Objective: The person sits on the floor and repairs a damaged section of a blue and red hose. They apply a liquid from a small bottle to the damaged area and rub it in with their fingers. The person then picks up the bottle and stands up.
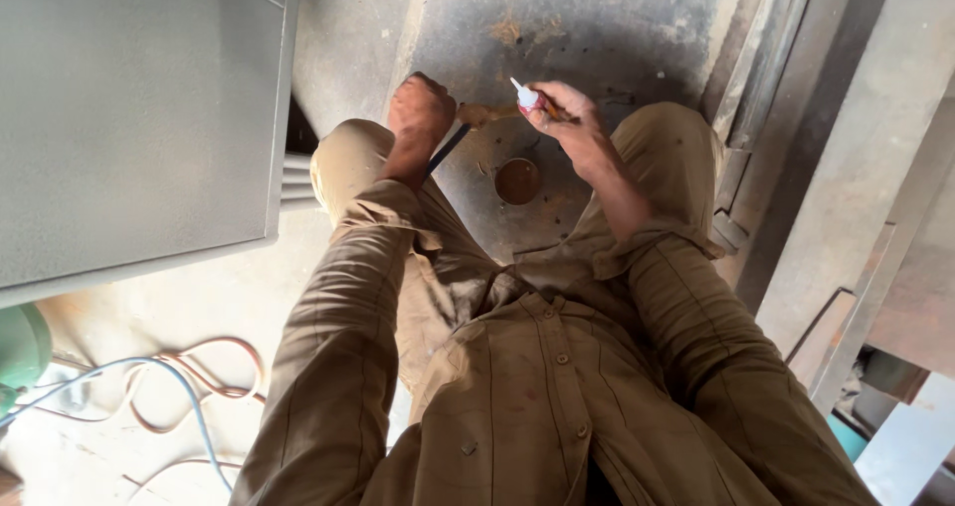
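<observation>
Nearest the camera is the person's own olive-brown buttoned shirt (537,387), with both sleeves reaching away toward a dark, stained metal floor plate (567,18); the knees in matching trousers (348,158) bracket the hands.

At the far left, a large grey metal cabinet (129,118) fills the upper corner. Below it, on the pale concrete floor (249,297), lie looped hoses, one blue (189,397) and one reddish (239,367), beside part of a green object (20,352) at the edge.

The left hand (420,108) is clenched in a fist, its grip closed around a dark blue handle (448,148) that slants down from it; what the handle belongs to is not clear. Just right of that fist, a short brownish piece (482,115) spans the gap between the two hands.

Below and between the hands, a small round tin (517,181) sits on the floor plate, holding something rusty brown; whether it is liquid or paste cannot be told.

The right hand (567,113) has its grip closed on a small tube (527,97) with a white nozzle and red body, the nozzle pointing up and left, near the brownish piece.

At the right, grey steel bars and angle sections (856,168) lean diagonally.
</observation>
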